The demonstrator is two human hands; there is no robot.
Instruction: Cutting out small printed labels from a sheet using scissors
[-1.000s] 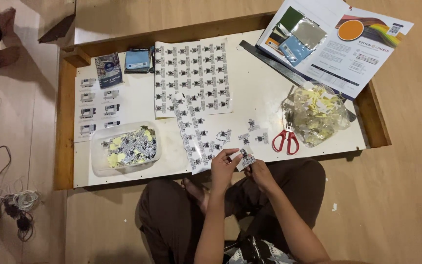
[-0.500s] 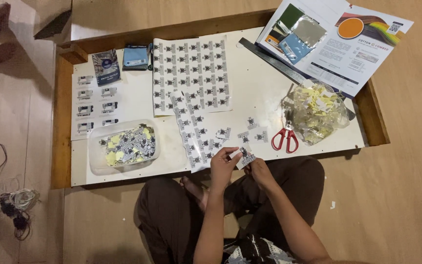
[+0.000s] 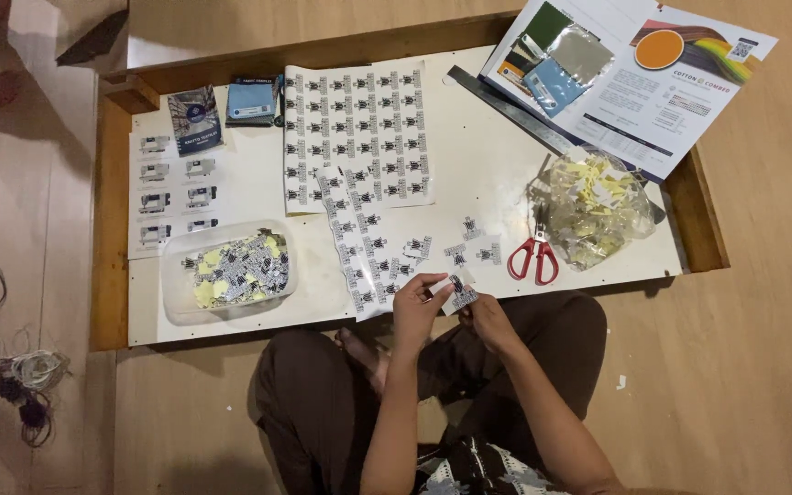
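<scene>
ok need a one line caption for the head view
Seated at a low table, left hand and right hand hold a small sticker, beside sticker sheets, scissors and a tub.

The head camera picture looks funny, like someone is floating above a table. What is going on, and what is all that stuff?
Nobody is floating. A person sitting on the floor wears a camera on their head, so you look down at their own arms. Their left hand and right hand together hold a small printed sticker at the edge of a low white board. On the board lie a big sheet of printed stickers, a cut strip of them, red-handled scissors, a clear tub of cut pieces, a clear bag of yellow scraps, a metal ruler and a colourful leaflet.
</scene>
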